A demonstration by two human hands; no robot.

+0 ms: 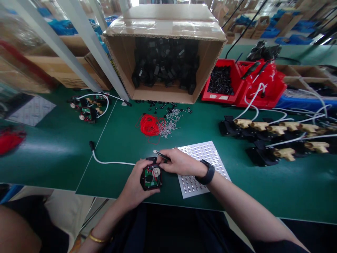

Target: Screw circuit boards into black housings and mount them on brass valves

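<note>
My left hand (pixel 137 181) is closed around a black housing with a green circuit board (pixel 150 180) inside. A round silver disc (pixel 156 172) and red wires show on the board. From the housing a white cable (pixel 113 162) runs left to a black plug (pixel 91 144). My right hand (pixel 181 161) grips a slim dark pen-like tool (pixel 162 155) with a pale end; its fingertips are at the housing's upper right edge. Under the right wrist lies a white sheet (pixel 207 151) with rows of small shiny round pieces.
Ahead are a bundle of red wires (pixel 149 125) and scattered small metal pins (pixel 170 123). Behind them a cardboard box (pixel 163 28) holds black parts. Red bins (pixel 221 80) and black units with brass fittings (pixel 284 130) stand right. Wired boards (pixel 89 107) lie left; a person's arm (pixel 15 228) shows lower left.
</note>
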